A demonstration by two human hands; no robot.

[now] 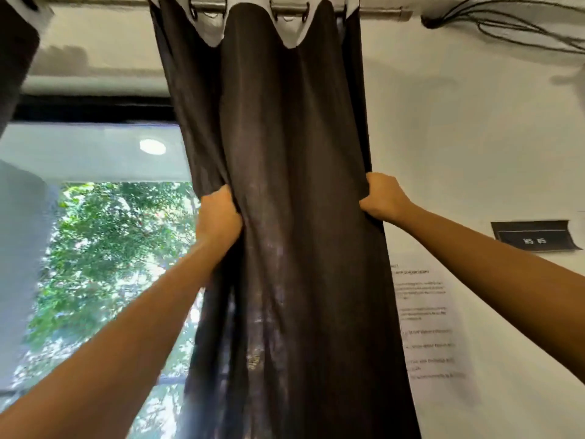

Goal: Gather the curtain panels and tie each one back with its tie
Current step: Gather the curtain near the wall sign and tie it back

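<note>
A dark brown curtain panel (pixel 294 201) with a white grommet header hangs from a metal rod (pixel 373 11) and is bunched into folds in the middle of the view. My left hand (pixel 218 217) grips the panel's left edge folds. My right hand (pixel 384 196) grips its right edge against the wall at about the same height. A second dark panel (pixel 15 58) shows only as a strip at the upper left. No tie is visible.
A window (pixel 104 255) with green trees outside lies to the left of the panel. The white wall (pixel 474 137) on the right carries a printed sheet (pixel 424 324) and a small black sign (pixel 535 236). Black cables (pixel 506 23) run along the top right.
</note>
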